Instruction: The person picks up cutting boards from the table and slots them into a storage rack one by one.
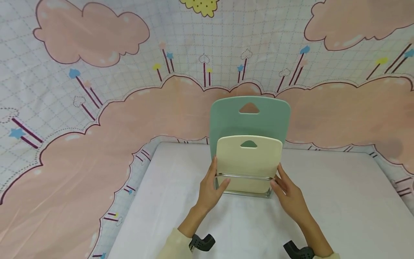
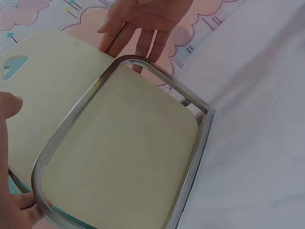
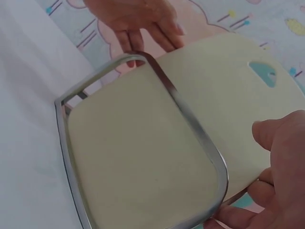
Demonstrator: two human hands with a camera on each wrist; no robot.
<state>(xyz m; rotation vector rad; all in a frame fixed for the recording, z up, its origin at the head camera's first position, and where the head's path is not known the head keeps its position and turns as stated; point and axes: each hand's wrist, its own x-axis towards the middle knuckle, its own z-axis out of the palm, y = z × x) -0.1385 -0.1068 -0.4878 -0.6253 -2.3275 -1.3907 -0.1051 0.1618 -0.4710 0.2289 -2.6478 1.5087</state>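
Observation:
A smaller cream cutting board (image 1: 249, 158) stands in a metal rack (image 1: 242, 176), in front of a larger green cutting board (image 1: 249, 122). Both boards have a cut-out handle hole at the top. At the rack's left side is my left hand (image 1: 211, 190), fingers extended along the edge, thumb in front. On the opposite side, my right hand (image 1: 290, 198) touches the rack with its fingertips. In the right wrist view, the right thumb (image 3: 271, 131) stands off the cream board's face. The rack's back part is hidden behind the boards.
The rack stands on a white tabletop (image 1: 339, 201). Behind and to the left hangs a patterned cloth (image 1: 97, 144) with clouds and small stars. A black wrist camera (image 1: 203, 242) is strapped on the left wrist, and another (image 1: 297, 250) on the right.

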